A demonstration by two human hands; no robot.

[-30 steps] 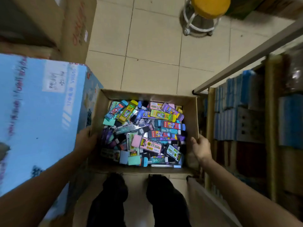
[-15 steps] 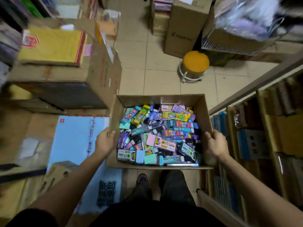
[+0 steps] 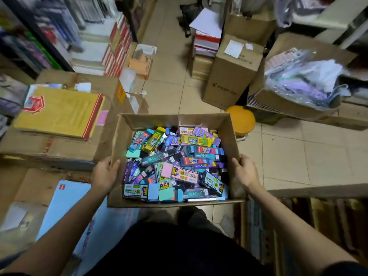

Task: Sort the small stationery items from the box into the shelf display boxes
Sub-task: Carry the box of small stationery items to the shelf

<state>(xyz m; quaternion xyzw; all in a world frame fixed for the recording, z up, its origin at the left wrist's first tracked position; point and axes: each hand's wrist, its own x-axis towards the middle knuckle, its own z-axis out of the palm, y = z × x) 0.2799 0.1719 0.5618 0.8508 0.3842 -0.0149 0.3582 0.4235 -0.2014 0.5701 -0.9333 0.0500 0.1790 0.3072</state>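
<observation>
An open cardboard box [image 3: 175, 120] hangs in front of me above the tiled floor, carried between both hands. It is filled with several small colourful stationery packs [image 3: 175, 162], flat cases in pink, teal, yellow, purple and blue. My left hand [image 3: 103, 174] grips the box's left wall, thumb inside the rim. On the opposite wall my right hand [image 3: 246, 172] grips the same way. A shelf [image 3: 310, 191] with rows of goods runs along the lower right, partly blurred.
Stacked cartons [image 3: 65, 148] with a yellow packet [image 3: 57, 112] stand to the left. A blue carton [image 3: 65, 208] lies below them. A yellow stool [image 3: 242, 118] sits just behind the box. Tall brown cartons [image 3: 231, 76] and a bag-filled box [image 3: 302, 84] crowd the back right.
The box has been lifted from the floor and is held higher. My view has tilted up, showing more of the room.
</observation>
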